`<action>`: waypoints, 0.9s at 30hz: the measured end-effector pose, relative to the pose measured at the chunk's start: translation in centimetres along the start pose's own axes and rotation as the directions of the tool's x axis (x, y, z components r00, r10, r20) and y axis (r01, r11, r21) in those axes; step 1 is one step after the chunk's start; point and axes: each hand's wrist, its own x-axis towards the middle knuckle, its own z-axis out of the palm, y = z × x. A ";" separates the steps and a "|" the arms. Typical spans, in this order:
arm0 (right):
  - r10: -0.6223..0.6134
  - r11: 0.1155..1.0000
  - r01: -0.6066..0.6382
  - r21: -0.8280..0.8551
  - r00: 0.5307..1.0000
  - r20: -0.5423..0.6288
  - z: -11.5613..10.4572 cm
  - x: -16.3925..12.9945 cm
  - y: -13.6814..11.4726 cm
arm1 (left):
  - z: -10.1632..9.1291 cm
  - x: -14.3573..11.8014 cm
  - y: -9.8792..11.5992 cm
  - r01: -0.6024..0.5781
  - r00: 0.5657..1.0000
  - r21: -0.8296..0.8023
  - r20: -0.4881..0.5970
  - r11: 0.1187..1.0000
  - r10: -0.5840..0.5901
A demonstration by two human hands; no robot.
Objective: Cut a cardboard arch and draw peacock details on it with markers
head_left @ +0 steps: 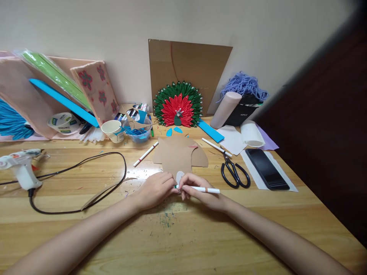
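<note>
On the wooden surface point(86, 214), right in front of the person, both hands meet over a small pale paper cutout point(179, 177). The right hand point(197, 189) has its fingers closed around a white marker point(200, 189), which lies nearly flat with its tip pointing left toward the cutout. The left hand point(156, 188) is curled, its fingertips pressing down at the cutout's left edge, just beside the marker tip.

Just beyond the hands lies a brown cardboard shape point(176, 154), the cutout resting against its near edge. To the right of the right hand sit black scissors point(234, 172), and further right a dark phone point(266, 169) on white paper. A second marker point(145, 154) lies beyond the left hand. Far off to the left rests a glue gun point(20, 165), its black cord point(86, 164) looping toward the left hand. Against the wall behind stands a red and green paper peacock point(178, 105).
</note>
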 end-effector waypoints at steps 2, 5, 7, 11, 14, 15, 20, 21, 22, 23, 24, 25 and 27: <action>-0.010 0.998 0.012 -0.057 0.999 0.033 -0.2 -0.1 -0.2 | 0.0 0.1 0.1 -0.030 0.999 -0.010 0.022 0.999 0.031; -0.062 0.981 0.081 -0.178 0.992 0.109 -0.9 -0.2 -0.3 | 0.0 0.5 0.7 -0.036 0.994 -0.092 0.099 0.995 0.045; -0.113 0.954 0.152 -0.259 0.980 0.162 -1.3 -0.2 -0.2 | -0.1 0.7 1.2 -0.022 0.986 -0.180 0.161 0.983 0.051; -0.152 0.941 0.224 -0.252 0.949 0.277 -2.6 -0.6 -0.4 | -0.4 0.5 1.6 0.035 0.960 -0.351 0.271 0.936 0.065; -0.217 0.970 0.218 -0.111 0.976 0.016 -4.8 -1.2 -1.5 | -0.9 -0.1 0.8 0.195 0.946 -0.439 0.321 0.877 -0.050; -0.250 0.967 0.236 -0.097 0.951 -0.179 -5.5 -1.3 -1.8 | -1.0 -0.3 0.4 0.280 0.940 -0.454 0.308 0.846 -0.146; -0.168 0.981 0.115 -0.158 0.909 -0.380 -5.8 -0.4 -1.2 | -1.2 -0.2 -1.2 0.424 0.881 -0.491 0.030 0.761 -0.472; -0.123 0.986 0.079 -0.149 0.941 -0.315 -5.2 -0.2 -0.5 | -1.1 -0.1 -1.2 0.406 0.886 -0.495 0.007 0.769 -0.463; -0.083 0.989 0.047 -0.138 0.960 -0.266 -4.4 0.0 0.2 | -1.1 0.0 -1.2 0.392 0.893 -0.492 0.001 0.777 -0.450; -0.055 0.990 0.024 -0.137 0.974 -0.219 -3.7 0.1 0.9 | -1.0 0.1 -1.2 0.388 0.899 -0.483 0.010 0.785 -0.439; -0.032 0.989 0.004 -0.150 0.983 -0.179 -3.1 0.1 1.5 | -0.9 0.1 -1.1 0.393 0.901 -0.469 0.023 0.791 -0.434; -0.012 0.986 -0.014 -0.166 0.988 -0.157 -2.6 0.0 1.9 | -0.9 0.2 -1.0 0.403 0.900 -0.454 0.039 0.794 -0.434; 0.016 0.978 -0.047 -0.204 0.988 -0.151 -2.2 -0.2 2.3 | -0.8 0.2 -1.0 0.440 0.888 -0.427 0.077 0.790 -0.453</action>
